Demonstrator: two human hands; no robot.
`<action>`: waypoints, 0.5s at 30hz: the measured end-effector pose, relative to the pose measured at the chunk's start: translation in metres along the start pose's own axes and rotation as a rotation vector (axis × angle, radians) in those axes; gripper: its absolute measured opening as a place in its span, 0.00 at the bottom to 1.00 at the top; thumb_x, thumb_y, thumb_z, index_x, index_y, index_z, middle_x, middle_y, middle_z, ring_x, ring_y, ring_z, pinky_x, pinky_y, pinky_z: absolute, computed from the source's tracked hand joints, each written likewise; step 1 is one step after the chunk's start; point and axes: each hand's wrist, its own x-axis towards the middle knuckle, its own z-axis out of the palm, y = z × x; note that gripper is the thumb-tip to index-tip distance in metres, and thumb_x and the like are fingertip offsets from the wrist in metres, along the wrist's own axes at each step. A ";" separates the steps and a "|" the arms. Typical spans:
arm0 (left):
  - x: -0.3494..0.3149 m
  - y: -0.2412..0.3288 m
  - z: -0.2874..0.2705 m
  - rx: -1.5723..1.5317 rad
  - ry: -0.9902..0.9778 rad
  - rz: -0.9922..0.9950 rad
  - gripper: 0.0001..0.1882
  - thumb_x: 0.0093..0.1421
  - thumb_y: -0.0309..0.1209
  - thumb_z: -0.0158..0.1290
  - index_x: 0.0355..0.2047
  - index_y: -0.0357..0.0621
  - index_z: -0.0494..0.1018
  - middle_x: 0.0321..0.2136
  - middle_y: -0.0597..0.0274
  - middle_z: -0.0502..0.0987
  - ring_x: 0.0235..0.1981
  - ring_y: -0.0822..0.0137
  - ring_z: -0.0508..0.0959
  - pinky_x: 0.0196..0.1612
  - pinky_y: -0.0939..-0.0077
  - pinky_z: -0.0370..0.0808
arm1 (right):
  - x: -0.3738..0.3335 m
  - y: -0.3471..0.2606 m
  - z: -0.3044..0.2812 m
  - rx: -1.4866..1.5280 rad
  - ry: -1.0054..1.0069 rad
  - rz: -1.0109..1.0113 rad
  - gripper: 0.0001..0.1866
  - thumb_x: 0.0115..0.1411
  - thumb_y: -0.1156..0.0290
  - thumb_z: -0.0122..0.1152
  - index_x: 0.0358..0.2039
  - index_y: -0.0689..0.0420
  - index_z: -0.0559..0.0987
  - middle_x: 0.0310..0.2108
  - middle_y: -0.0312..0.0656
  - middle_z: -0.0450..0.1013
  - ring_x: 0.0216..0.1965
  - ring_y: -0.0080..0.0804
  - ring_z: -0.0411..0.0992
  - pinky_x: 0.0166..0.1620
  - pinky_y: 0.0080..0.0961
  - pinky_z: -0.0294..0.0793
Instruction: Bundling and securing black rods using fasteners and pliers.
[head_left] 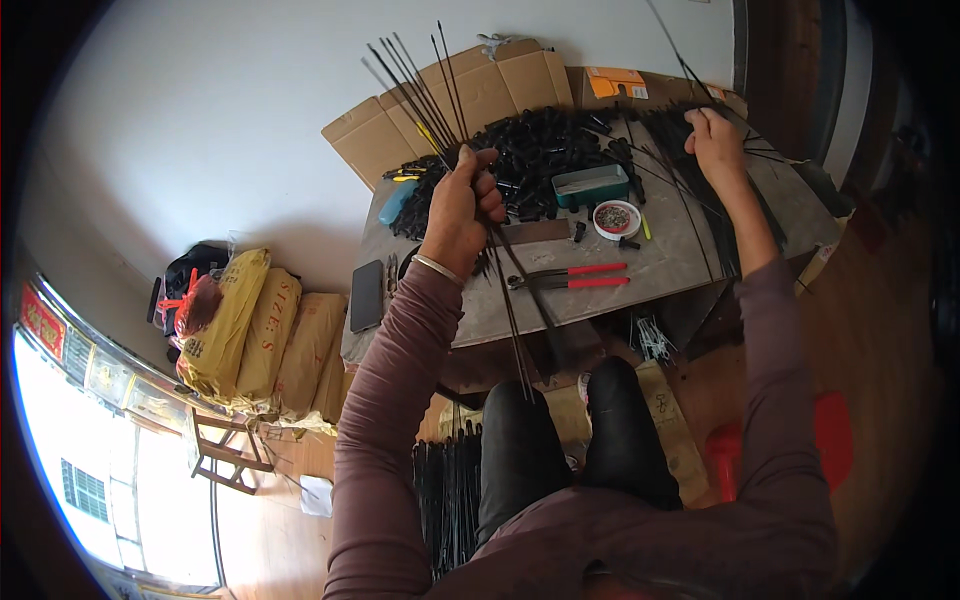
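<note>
My left hand is closed round a fanned bundle of thin black rods, above the near left of the table. Their upper ends spread up and away; the lower ends reach down toward my knees. At the table's right side, my right hand pinches one thin dark rod that slants up to the left. Below it lies a heap of similar black rods. Beyond my left hand spreads a large pile of short black cylindrical parts. Red-handled pliers lie on the near tabletop.
The grey table holds a green tray, a white round tub of small bits and a dark phone-like slab. Cardboard stands behind. More black rods stand beside my legs; stuffed sacks are at left.
</note>
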 end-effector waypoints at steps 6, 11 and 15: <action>-0.010 -0.005 0.027 0.125 0.199 0.051 0.18 0.68 0.36 0.42 0.52 0.35 0.66 0.35 0.57 0.75 0.32 0.62 0.77 0.37 0.65 0.76 | 0.002 0.146 0.009 -0.800 -0.173 0.041 0.11 0.60 0.65 0.54 0.33 0.59 0.76 0.37 0.52 0.76 0.38 0.56 0.74 0.41 0.51 0.71; -0.024 0.002 0.017 0.163 0.116 0.013 0.18 0.68 0.30 0.42 0.54 0.32 0.64 0.42 0.50 0.75 0.43 0.55 0.78 0.44 0.59 0.76 | -0.027 0.166 0.012 -1.065 -0.103 -0.134 0.10 0.59 0.68 0.55 0.38 0.59 0.77 0.34 0.49 0.76 0.37 0.53 0.74 0.42 0.45 0.72; -0.028 0.002 0.020 0.224 0.125 -0.013 0.18 0.68 0.30 0.42 0.54 0.32 0.64 0.44 0.48 0.75 0.44 0.54 0.77 0.47 0.59 0.76 | -0.049 0.104 0.061 -0.406 -0.190 -0.296 0.09 0.57 0.69 0.56 0.35 0.58 0.80 0.35 0.46 0.76 0.40 0.48 0.73 0.44 0.38 0.72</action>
